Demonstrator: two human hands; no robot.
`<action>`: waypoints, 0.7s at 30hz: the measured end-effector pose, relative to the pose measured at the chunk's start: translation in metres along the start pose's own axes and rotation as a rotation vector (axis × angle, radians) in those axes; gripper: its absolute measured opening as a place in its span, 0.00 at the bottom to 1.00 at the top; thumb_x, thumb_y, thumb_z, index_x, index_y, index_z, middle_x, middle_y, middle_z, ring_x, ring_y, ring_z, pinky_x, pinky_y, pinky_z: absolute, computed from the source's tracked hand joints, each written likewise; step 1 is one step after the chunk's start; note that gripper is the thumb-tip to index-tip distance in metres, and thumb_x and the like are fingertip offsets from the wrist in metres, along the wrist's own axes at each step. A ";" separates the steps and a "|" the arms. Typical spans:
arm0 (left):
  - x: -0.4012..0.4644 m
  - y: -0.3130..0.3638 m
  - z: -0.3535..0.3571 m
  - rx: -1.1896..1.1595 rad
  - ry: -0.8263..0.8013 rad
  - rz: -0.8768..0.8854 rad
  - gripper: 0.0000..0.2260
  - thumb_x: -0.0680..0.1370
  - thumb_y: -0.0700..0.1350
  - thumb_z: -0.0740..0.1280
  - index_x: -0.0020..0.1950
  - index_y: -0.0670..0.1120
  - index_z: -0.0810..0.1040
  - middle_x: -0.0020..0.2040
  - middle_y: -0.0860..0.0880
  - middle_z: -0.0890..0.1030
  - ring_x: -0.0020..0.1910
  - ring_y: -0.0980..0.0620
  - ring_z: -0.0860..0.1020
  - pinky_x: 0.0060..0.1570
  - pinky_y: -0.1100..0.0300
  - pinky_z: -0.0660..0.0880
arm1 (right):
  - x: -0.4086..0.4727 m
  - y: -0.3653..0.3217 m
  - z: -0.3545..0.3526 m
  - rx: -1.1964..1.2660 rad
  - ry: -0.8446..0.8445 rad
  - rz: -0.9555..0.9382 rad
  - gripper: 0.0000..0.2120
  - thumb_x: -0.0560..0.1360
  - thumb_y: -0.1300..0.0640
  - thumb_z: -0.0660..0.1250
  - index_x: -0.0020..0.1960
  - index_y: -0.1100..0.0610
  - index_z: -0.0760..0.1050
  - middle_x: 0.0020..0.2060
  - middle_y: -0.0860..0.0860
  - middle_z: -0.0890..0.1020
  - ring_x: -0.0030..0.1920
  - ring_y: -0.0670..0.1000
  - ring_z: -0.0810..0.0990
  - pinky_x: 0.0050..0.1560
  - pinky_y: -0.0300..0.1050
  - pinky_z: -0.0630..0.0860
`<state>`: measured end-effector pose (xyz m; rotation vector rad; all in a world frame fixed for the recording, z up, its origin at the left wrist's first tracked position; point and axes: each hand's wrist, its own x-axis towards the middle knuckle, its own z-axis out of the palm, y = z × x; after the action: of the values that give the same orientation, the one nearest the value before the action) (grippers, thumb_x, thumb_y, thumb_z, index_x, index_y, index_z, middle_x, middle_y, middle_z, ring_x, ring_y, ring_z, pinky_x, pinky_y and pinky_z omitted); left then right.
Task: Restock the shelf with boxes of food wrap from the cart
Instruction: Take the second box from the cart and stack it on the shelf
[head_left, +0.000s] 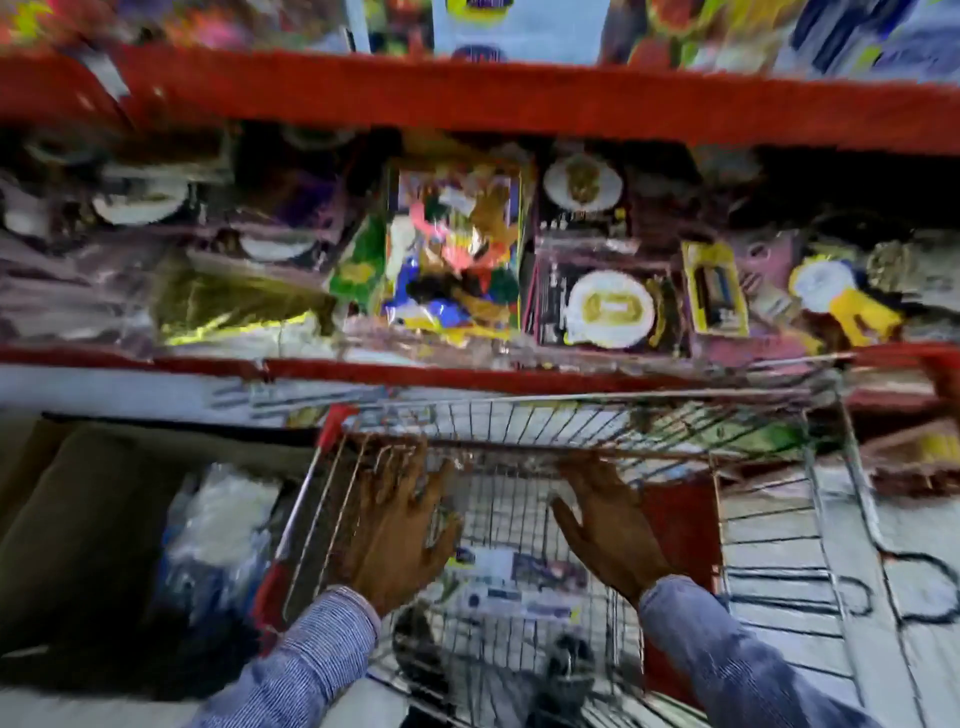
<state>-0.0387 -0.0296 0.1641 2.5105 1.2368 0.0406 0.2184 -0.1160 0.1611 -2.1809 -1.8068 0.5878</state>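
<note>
The picture is blurred by motion. A wire shopping cart (826, 499) with red corner trim stands against the red shelf (467, 374). Flat boxes of food wrap (514, 582), white with blue print, lie at the cart's bottom. My left hand (400, 525) and my right hand (608, 519) reach down into the cart above the boxes, fingers spread, with nothing in either. Both wear blue striped sleeves. The hands are apart from each other and hover over the boxes; I cannot tell whether they touch them.
The shelf behind the cart is packed with party goods in clear bags (457, 244) and gold-and-white plates (608, 312). A brown cardboard box (78, 519) and a plastic bag of goods (218, 525) sit left of the cart. An upper red shelf (519, 104) overhangs.
</note>
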 end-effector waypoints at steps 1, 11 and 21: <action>-0.003 -0.004 0.014 -0.004 -0.026 -0.020 0.29 0.79 0.65 0.52 0.78 0.54 0.58 0.80 0.46 0.56 0.76 0.39 0.58 0.70 0.33 0.58 | 0.000 0.005 0.020 0.009 -0.068 0.015 0.23 0.80 0.48 0.59 0.72 0.54 0.66 0.68 0.56 0.74 0.68 0.61 0.71 0.65 0.56 0.73; -0.004 -0.053 0.118 0.014 -0.177 0.075 0.22 0.76 0.57 0.58 0.65 0.48 0.76 0.72 0.44 0.71 0.72 0.40 0.65 0.67 0.44 0.62 | 0.019 0.049 0.193 -0.120 -0.644 0.157 0.26 0.79 0.55 0.61 0.75 0.55 0.60 0.70 0.59 0.71 0.68 0.62 0.71 0.65 0.55 0.72; -0.003 -0.041 0.188 -0.057 -0.330 0.335 0.01 0.72 0.40 0.72 0.41 0.43 0.81 0.39 0.44 0.82 0.40 0.45 0.77 0.39 0.53 0.72 | 0.048 0.065 0.218 -0.119 -0.675 0.108 0.25 0.75 0.54 0.67 0.70 0.58 0.66 0.61 0.59 0.78 0.58 0.61 0.78 0.51 0.51 0.77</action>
<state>-0.0390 -0.0634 -0.0250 2.5171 0.6723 -0.2435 0.1829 -0.0964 -0.0678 -2.3446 -2.0636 1.4110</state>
